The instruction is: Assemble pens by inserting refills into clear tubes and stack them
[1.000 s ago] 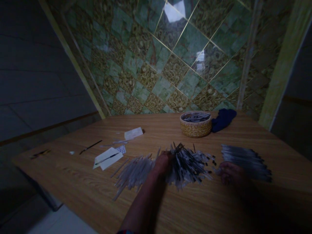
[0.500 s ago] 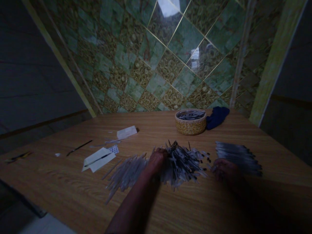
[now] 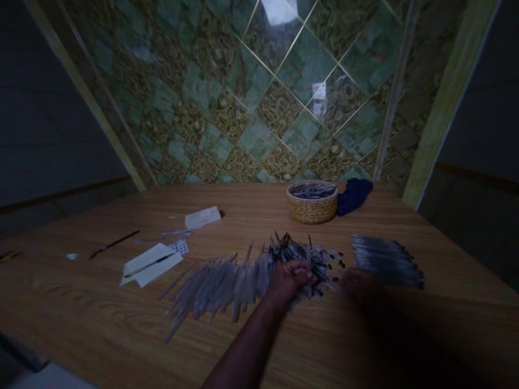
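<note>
Tube of translucent plastic [image 3: 308,257], pinched upright by left hand [image 3: 291,278]; right hand [image 3: 357,283], near it, too shadowed to tell grip.

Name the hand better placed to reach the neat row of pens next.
The right hand, I'd judge: it's beside the neat row of pens. The left hand is farther off, at the loose pile, apparently pinching a clear tube.

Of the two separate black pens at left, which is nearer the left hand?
The black pen on the white paper; the other pen lies farther left, directly on the table.
</note>
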`<state>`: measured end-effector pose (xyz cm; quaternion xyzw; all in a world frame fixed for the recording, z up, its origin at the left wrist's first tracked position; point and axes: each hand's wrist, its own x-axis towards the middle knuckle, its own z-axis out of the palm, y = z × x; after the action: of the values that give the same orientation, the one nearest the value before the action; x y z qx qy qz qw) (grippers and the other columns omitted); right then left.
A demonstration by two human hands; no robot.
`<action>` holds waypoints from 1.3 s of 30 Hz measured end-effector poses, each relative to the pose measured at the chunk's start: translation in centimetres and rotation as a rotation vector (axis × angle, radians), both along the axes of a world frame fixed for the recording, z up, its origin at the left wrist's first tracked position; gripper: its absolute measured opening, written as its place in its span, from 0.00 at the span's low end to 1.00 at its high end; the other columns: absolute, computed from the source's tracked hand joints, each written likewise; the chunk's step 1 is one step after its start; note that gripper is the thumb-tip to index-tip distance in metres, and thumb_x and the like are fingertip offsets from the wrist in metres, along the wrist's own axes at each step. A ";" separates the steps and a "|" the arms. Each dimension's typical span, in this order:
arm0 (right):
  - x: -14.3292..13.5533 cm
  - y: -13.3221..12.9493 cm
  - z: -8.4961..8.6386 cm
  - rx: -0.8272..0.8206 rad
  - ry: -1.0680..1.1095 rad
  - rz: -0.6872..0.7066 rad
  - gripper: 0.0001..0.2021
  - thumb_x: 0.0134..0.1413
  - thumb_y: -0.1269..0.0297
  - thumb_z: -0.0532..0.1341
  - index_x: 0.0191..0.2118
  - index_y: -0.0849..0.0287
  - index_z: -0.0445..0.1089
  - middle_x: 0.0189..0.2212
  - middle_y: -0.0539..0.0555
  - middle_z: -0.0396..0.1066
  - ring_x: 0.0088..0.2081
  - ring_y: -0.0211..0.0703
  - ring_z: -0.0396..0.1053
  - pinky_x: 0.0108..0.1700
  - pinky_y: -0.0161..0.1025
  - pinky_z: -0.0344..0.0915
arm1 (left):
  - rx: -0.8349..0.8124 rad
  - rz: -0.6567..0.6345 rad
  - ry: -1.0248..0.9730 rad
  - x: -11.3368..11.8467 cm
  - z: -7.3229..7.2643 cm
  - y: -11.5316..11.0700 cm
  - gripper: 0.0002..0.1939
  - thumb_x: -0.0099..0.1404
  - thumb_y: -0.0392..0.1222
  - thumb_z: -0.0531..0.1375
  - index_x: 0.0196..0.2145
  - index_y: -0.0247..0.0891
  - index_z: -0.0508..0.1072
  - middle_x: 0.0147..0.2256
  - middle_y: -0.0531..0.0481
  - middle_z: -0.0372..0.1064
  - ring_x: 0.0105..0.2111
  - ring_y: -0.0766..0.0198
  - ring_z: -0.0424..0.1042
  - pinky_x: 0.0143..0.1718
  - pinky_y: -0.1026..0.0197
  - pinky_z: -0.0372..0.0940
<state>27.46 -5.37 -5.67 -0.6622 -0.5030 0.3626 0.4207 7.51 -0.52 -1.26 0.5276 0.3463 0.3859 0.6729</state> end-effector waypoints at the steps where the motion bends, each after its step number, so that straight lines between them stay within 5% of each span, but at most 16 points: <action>1: 0.1 0.0 0.0 0.002 -0.024 0.002 0.09 0.38 0.57 0.54 0.21 0.56 0.64 0.12 0.46 0.62 0.16 0.36 0.59 0.19 0.32 0.52 | -0.006 -0.010 -0.013 0.0 0.0 -0.2 0.17 0.44 0.44 0.69 0.31 0.33 0.74 0.24 0.49 0.73 0.24 0.65 0.71 0.25 0.66 0.61; 7: 0.3 0.9 -0.4 0.106 -0.310 0.090 0.11 0.41 0.59 0.52 0.22 0.58 0.68 0.21 0.52 0.71 0.26 0.42 0.68 0.28 0.34 0.60 | -0.005 -0.024 -0.013 -0.5 -0.1 -0.8 0.17 0.46 0.44 0.68 0.31 0.31 0.74 0.24 0.46 0.74 0.23 0.66 0.71 0.22 0.67 0.60; 17: -0.7 2.5 0.6 -0.056 -0.794 0.259 0.12 0.48 0.72 0.53 0.27 0.63 0.74 0.28 0.57 0.76 0.29 0.39 0.71 0.30 0.31 0.60 | 0.026 0.023 -0.068 -1.1 0.1 -0.7 0.16 0.46 0.45 0.68 0.29 0.30 0.73 0.23 0.45 0.74 0.22 0.66 0.69 0.24 0.66 0.59; 26: -1.7 2.3 4.5 -0.117 -1.035 0.331 0.08 0.48 0.73 0.55 0.31 0.63 0.73 0.30 0.61 0.74 0.32 0.43 0.71 0.30 0.34 0.59 | 0.184 0.121 0.053 -2.8 -1.1 0.4 0.13 0.50 0.45 0.65 0.30 0.32 0.74 0.23 0.51 0.71 0.23 0.66 0.68 0.28 0.65 0.60; 34: -0.1 -0.4 10.3 0.113 -1.358 0.356 0.11 0.53 0.75 0.51 0.38 0.62 0.68 0.30 0.60 0.74 0.33 0.46 0.72 0.30 0.36 0.56 | 0.775 0.183 0.503 -4.3 -1.1 1.2 0.09 0.61 0.41 0.55 0.32 0.35 0.74 0.29 0.49 0.70 0.33 0.61 0.68 0.35 0.62 0.61; 39: 0.3 -1.1 13.1 0.214 -1.475 0.350 0.10 0.52 0.76 0.51 0.37 0.61 0.66 0.30 0.59 0.74 0.31 0.49 0.73 0.27 0.36 0.55 | 0.910 0.201 0.623 -4.5 -0.6 1.2 0.10 0.63 0.40 0.54 0.34 0.36 0.75 0.31 0.47 0.71 0.34 0.60 0.69 0.37 0.61 0.61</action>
<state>27.75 -6.48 7.40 -0.5990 -0.7837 -0.1626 -0.0256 3.01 0.66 -1.81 0.8183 0.3759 0.3844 0.2031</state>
